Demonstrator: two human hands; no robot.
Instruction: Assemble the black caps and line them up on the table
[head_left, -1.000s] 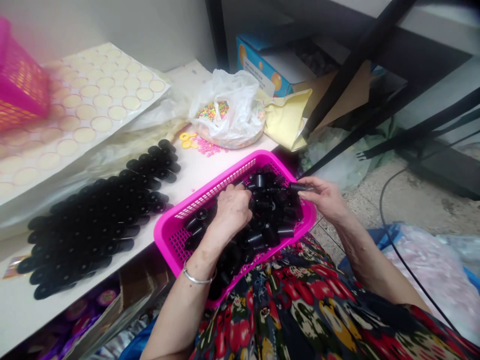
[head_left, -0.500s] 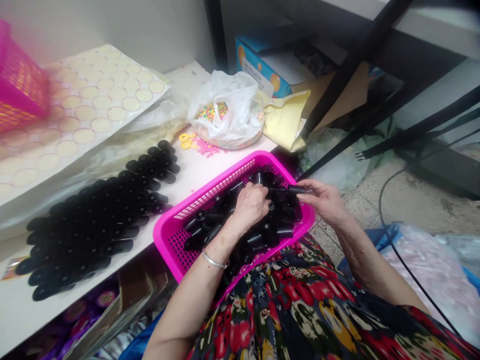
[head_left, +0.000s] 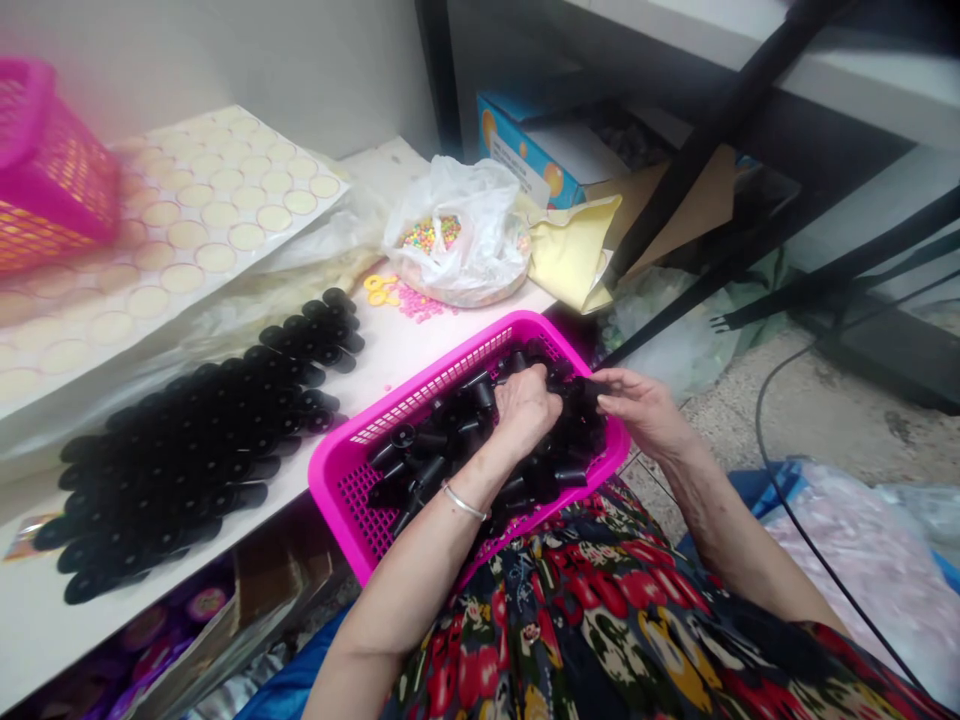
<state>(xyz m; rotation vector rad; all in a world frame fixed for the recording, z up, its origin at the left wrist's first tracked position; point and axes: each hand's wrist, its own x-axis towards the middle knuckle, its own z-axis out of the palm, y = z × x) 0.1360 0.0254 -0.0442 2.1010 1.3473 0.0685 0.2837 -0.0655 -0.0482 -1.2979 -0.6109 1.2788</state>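
A pink plastic basket, resting near my lap, is filled with loose black plastic tubes. My left hand reaches in over the middle of the heap with its fingers curled down. Whatever lies under those fingers is hidden. At the basket's right end, my right hand pinches a black tube between thumb and fingers. To the left, many similar black tubes stand packed in rows on the white shelf.
Behind the basket lies a white plastic bag of coloured beads, beside yellow scissors handles and spilled pink beads. A sheet of round stickers and another pink basket are at upper left. Black metal bars slant across the right.
My left hand has shifted right and slightly deeper across the heap, toward my right hand. My right hand stays near the basket's right end with the tube. The view has tilted slightly.
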